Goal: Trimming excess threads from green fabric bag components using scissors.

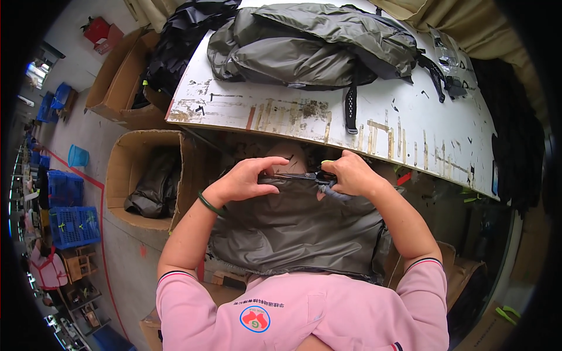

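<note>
You are pinching the grey fabric [293,225] in your left hand [246,180] while your right hand [350,174] is clamping the snips [301,175]; keep the edge taut and cut close.

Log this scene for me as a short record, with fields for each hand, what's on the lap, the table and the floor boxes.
left hand: pinching the top edge of the grey garment
right hand: holding small dark snips at that edge
lap: grey garment spread flat
table: scuffed white top, grey jackets piled on it
floor: cardboard box with a dark garment inside
</note>
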The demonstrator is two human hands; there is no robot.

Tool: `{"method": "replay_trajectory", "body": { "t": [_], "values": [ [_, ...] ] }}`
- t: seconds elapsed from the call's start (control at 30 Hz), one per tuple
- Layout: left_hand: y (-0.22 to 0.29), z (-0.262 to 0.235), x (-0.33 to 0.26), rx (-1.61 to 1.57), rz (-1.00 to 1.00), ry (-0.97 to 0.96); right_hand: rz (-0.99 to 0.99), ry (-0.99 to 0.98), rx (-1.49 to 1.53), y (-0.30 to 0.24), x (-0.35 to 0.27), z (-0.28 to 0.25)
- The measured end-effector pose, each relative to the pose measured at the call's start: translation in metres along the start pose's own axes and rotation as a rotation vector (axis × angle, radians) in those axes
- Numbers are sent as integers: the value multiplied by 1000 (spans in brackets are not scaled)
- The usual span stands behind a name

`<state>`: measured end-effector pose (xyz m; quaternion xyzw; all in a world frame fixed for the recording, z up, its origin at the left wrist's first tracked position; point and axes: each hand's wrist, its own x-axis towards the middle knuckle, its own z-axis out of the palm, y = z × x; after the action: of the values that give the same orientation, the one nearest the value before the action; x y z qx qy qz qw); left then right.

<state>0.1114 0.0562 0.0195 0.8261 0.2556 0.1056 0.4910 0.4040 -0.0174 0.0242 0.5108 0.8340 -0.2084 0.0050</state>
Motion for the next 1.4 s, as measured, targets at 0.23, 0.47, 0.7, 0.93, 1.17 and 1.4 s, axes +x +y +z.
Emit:
{"method": "replay_trajectory", "body": {
  "t": [0.23,0.47,0.7,0.93,1.17,1.4],
  "values": [
    [-1,-11,-11,251,39,161,119,85,124,12,-24,25],
    [-55,-15,-58,-633,-368,342,305,159,440,15,-47,40],
    [-3,-7,-63,-908,-257,352,36,181,208,-26,-7,-15],
    [24,2,-60,-886,-263,236,-122,127,81,-57,15,-45],
    [25,4,-61,-844,-229,193,-124,68,37,-60,12,-53],
    [31,6,-55,-861,-223,156,-120,56,10,-49,5,-52]
  ]
}}
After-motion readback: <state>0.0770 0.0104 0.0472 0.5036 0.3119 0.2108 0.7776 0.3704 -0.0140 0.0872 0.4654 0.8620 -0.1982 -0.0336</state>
